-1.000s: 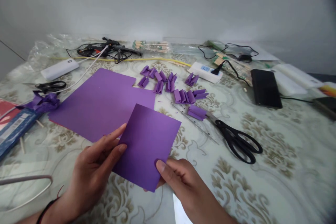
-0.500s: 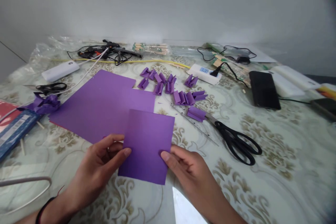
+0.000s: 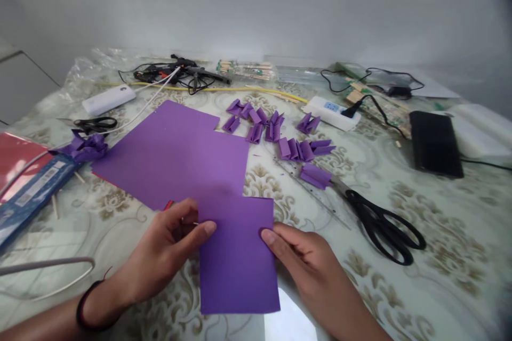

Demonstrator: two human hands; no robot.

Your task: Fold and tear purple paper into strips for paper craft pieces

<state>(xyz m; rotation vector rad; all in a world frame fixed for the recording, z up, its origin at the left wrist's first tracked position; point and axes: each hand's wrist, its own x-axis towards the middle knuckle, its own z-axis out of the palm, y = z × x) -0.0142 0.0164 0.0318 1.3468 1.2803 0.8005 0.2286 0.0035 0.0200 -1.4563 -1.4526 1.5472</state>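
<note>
Between my two hands is a small rectangular sheet of purple paper (image 3: 238,269). My left hand (image 3: 172,253) pinches its left edge, thumb on top. On the right edge, my right hand (image 3: 306,258) grips it the same way. Beyond it lies a larger purple sheet (image 3: 180,154) with a notch at its upper right corner, a bit of red showing under its edge. Several folded purple paper pieces (image 3: 296,149) are grouped past the sheet. Black-handled scissors (image 3: 386,226) rest to the right, their blades partly under one folded piece (image 3: 316,176).
A clear ruler (image 3: 320,200) lies beside the scissors. Further back are a white power strip (image 3: 332,113), a black phone (image 3: 436,144) and tangled black cables (image 3: 184,74). At left are a white power bank (image 3: 109,99), smaller scissors (image 3: 96,124), crumpled purple paper (image 3: 88,146) and a blue packet (image 3: 36,197).
The held sheet has come lower and closer, and it has turned from a slant to nearly straight. The whole view has shifted, so the table things appear further right.
</note>
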